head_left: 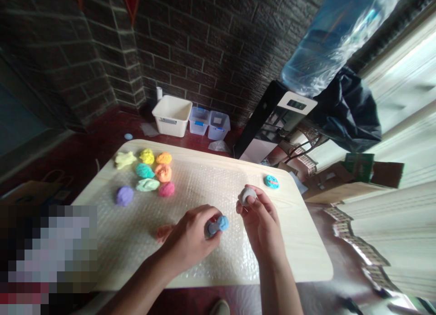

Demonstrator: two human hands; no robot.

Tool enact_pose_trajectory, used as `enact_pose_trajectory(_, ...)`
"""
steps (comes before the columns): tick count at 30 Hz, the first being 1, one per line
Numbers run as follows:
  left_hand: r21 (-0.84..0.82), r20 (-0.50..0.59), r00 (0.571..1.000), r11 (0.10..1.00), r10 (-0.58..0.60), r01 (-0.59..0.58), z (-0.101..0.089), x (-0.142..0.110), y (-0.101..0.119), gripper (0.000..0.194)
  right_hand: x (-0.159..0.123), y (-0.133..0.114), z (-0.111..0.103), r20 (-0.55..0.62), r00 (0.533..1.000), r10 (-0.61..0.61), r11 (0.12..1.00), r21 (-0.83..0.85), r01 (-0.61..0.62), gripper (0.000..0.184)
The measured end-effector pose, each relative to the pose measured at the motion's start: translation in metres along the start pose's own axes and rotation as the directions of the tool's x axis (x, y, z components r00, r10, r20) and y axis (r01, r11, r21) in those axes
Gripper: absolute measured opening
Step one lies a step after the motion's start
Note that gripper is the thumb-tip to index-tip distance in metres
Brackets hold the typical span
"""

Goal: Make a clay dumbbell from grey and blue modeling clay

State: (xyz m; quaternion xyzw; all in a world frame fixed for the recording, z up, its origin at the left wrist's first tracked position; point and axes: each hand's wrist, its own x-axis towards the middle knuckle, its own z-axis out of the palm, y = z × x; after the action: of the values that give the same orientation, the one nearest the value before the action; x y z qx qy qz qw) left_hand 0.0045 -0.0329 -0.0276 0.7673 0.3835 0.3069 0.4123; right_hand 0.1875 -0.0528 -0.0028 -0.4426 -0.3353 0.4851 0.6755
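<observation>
Above the middle of the table, my left hand is closed around a lump of blue modelling clay. The clay's brighter blue end sticks out past my thumb, and a duller bluish part lies inside the grip. To its right, my right hand pinches a smooth, rounded piece of grey clay between thumb and fingers. The two pieces are apart. Behind my left hand, a reddish-brown lump is partly hidden. Near the table's far right corner lies a round blue piece with an orange-red stripe.
Bubble wrap covers much of the pale table. Several clay lumps, including a purple one and a pink one, lie at the left. Bins and a water dispenser stand beyond. A pixelated area covers the lower left.
</observation>
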Motion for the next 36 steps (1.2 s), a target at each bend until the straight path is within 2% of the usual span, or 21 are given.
enact_pose_trajectory(9,0.028,0.011,1.000,1.000,0.001,-0.001,0.003,0.000,-0.003,0.021,0.001,-0.003,0.001,-0.009,0.999,0.039,0.999,0.026,-0.039,0.015)
enact_pose_trajectory(14,-0.026,-0.006,1.000,1.000,0.006,-0.006,0.001,-0.005,-0.007,0.046,0.001,-0.004,0.002,0.001,0.999,0.044,0.998,0.043,-0.044,0.018)
enact_pose_trajectory(17,-0.126,-0.011,1.000,0.992,-0.003,0.002,-0.005,-0.007,-0.009,0.058,0.000,-0.005,0.003,0.003,0.999,0.039,0.999,0.032,-0.039,0.020)
enact_pose_trajectory(19,-0.226,-0.053,0.999,0.974,-0.008,-0.004,-0.010,-0.008,-0.009,0.053,-0.001,-0.005,0.004,-0.003,0.999,0.044,0.999,0.033,-0.043,0.022)
enact_pose_trajectory(21,-0.306,-0.165,0.986,0.952,-0.024,-0.028,-0.014,-0.007,-0.009,0.045,-0.002,-0.005,0.005,-0.001,0.998,0.062,0.997,0.043,-0.061,0.023)
enact_pose_trajectory(24,-0.337,-0.397,0.914,0.940,-0.084,-0.061,-0.015,-0.006,-0.006,0.034,-0.005,-0.006,0.008,0.015,0.994,0.105,0.993,0.049,-0.106,0.024)
enact_pose_trajectory(26,-0.322,-0.485,0.868,0.945,-0.108,-0.063,-0.015,-0.006,-0.004,0.027,-0.008,-0.006,0.012,0.032,0.992,0.122,0.992,0.029,-0.123,0.024)
enact_pose_trajectory(28,-0.283,-0.498,0.863,0.957,-0.084,-0.070,-0.015,-0.005,-0.001,0.023,-0.012,-0.007,0.015,0.054,0.991,0.119,0.993,-0.012,-0.119,0.024)
enact_pose_trajectory(32,-0.212,-0.438,0.898,0.967,0.034,-0.140,-0.019,-0.004,0.013,0.022,-0.021,-0.007,0.020,0.111,0.989,0.093,0.992,-0.097,-0.082,0.020)
enact_pose_trajectory(36,-0.221,-0.371,0.920,0.950,0.128,-0.221,-0.023,-0.002,0.031,0.020,-0.028,-0.009,0.024,0.163,0.985,0.060,0.996,-0.073,-0.049,0.018)
